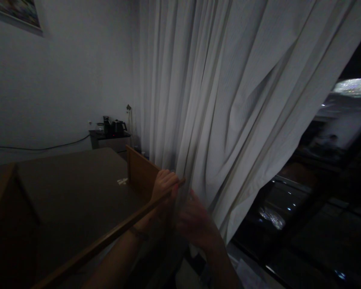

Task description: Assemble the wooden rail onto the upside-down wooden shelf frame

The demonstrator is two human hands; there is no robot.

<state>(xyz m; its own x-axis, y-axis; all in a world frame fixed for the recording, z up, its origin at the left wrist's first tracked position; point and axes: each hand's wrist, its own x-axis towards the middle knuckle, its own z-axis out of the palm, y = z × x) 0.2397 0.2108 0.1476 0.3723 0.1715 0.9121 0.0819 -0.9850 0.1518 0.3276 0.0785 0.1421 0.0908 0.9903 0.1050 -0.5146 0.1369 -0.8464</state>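
A brown wooden frame [108, 237], with a long thin edge running toward me and upright panels, stands at the table. My left hand [165, 184] is closed over its far right corner, fingers wrapped over the top edge of the back panel [142, 170]. A dark band circles that wrist. Just right of the same corner is my right hand [195, 220], raised in front of the white curtain [219, 120]. Motion blurs its fingers, so I cannot make out whether they hold anything. At the left, another wooden panel [6, 200] rises close to me.
The dark brown table [78, 172] bears a few small pale pieces [122, 181]. Behind it, a small cabinet [110, 141] carries a black kettle [118, 126] and other items. A black cable [42, 149] runs along the wall. Dark glass [303, 208] with reflections lies right of the curtain.
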